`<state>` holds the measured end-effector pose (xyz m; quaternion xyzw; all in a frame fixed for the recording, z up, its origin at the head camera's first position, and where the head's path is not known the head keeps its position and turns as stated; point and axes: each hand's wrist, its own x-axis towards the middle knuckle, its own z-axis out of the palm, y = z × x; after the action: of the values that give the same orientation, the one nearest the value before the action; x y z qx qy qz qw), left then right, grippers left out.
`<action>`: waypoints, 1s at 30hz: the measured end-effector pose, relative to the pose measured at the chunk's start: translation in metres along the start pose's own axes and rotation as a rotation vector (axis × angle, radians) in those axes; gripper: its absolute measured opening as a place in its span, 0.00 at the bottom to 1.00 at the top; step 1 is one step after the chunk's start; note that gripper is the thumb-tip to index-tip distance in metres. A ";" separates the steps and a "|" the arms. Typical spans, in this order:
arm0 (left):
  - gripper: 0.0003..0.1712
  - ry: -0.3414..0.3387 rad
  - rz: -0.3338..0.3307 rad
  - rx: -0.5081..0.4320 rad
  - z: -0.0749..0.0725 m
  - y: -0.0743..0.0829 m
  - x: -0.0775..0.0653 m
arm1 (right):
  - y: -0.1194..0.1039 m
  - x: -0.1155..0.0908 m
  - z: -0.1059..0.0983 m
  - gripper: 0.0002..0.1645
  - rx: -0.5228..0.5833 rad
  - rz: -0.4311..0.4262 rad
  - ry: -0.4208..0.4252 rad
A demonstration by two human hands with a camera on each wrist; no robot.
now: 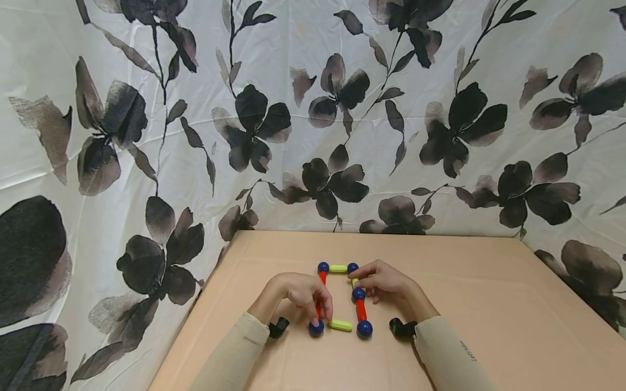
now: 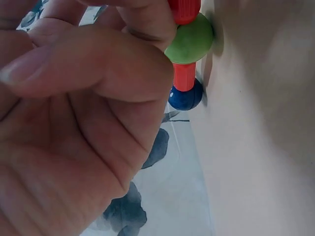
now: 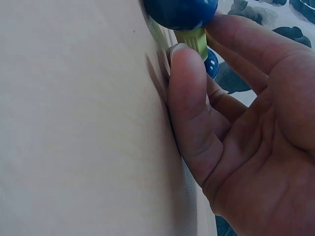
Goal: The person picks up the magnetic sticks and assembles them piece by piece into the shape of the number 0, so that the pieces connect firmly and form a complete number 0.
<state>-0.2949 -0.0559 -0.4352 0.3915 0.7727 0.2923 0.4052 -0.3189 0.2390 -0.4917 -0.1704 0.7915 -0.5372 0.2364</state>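
Note:
Coloured rods and balls form a closed four-sided outline on the table. My left hand (image 1: pixel 305 293) bends down over its left side, fingertips at the near-left blue ball (image 1: pixel 316 329). Under that hand runs a red rod (image 2: pixel 186 10), joined to a green ball (image 2: pixel 192 42) that the head view hides. The left fingertips lie outside the left wrist view. With thumb and index finger, my right hand (image 1: pixel 386 281) pinches a yellow-green rod (image 3: pixel 196 42) on the right side, between the far-right blue ball (image 1: pixel 352 267) and the middle blue ball (image 1: pixel 358 294).
A yellow-green rod (image 1: pixel 338 269) spans the far side, another yellow-green rod (image 1: pixel 340 325) the near side. A red rod (image 1: pixel 361 310) leads to the near-right blue ball (image 1: pixel 364 329). Behind the tan table (image 1: pixel 440 271) hangs a flower-patterned cloth (image 1: pixel 303 141).

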 end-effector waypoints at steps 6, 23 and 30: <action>0.11 0.019 0.062 0.006 0.004 0.004 0.006 | 0.000 -0.001 0.001 0.22 -0.002 -0.003 0.001; 0.07 0.118 0.115 0.242 0.036 0.026 0.030 | -0.001 -0.001 0.001 0.22 -0.016 -0.014 0.004; 0.05 0.135 0.119 0.281 0.038 0.028 0.031 | 0.000 0.000 0.001 0.21 -0.009 -0.006 0.011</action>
<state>-0.2637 -0.0101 -0.4447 0.4688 0.8069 0.2304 0.2758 -0.3179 0.2385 -0.4924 -0.1709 0.7946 -0.5354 0.2297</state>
